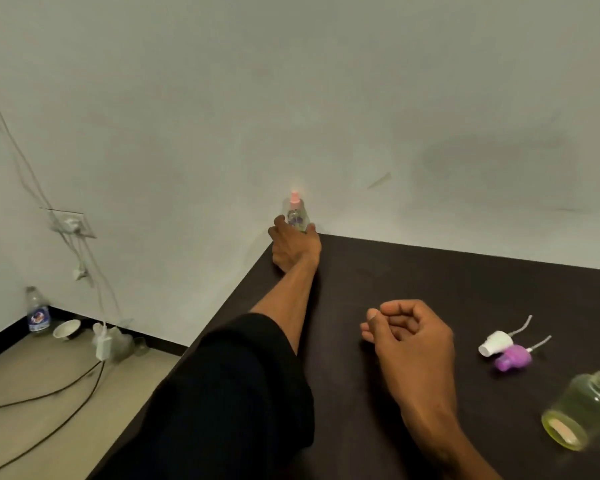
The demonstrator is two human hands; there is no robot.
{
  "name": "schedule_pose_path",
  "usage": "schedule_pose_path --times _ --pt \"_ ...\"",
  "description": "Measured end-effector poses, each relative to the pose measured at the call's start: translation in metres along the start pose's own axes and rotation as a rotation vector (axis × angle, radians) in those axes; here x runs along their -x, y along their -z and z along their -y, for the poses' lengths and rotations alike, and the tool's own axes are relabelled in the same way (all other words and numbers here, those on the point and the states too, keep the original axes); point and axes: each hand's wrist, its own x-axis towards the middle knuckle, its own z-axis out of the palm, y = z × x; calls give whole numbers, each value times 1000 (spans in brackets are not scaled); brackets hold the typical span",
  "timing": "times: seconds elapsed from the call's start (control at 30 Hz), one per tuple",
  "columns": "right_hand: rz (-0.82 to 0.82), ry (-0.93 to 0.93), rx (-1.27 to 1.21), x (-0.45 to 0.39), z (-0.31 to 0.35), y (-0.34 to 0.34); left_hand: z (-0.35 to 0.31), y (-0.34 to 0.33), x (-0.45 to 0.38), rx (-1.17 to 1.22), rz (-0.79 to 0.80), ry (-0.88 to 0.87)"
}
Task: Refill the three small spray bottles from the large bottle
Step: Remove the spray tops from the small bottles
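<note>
Head view: the left hand [293, 247] reaches to the far corner of a dark table [413, 278], fingers curled around a small pink-capped spray bottle [297, 214]. The right hand [411, 336] rests loosely curled, holding nothing, near two detached spray caps [506, 349] and an open glass bottle [584, 408].

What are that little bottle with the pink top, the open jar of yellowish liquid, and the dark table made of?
Small bottle, gripped by the left hand: clear, probably plastic, with a matte pink plastic sprayer; too blurred to be sure. Open jar: transparent and glossy, with a thick rim, so glass or heavy clear plastic. Table: dark brown, matte, faintly grained, likely wood laminate.
</note>
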Motion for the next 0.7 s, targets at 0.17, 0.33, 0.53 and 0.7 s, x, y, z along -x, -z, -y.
schedule_pose_path --times 0.17,0.33,0.53,0.7 --pt "-15 13 -15 -6 -3 -8 -1 -6 -29 -10 -40 17" --pt "-23 21 -4 -4 -1 -4 2 -7 -17 100 -38 -40" --pt "-35 7 -12 -3 4 -1 16 13 27 251 48 -171" --pt "-107 23 -37 6 10 4 18 51 100 265 200 -303"
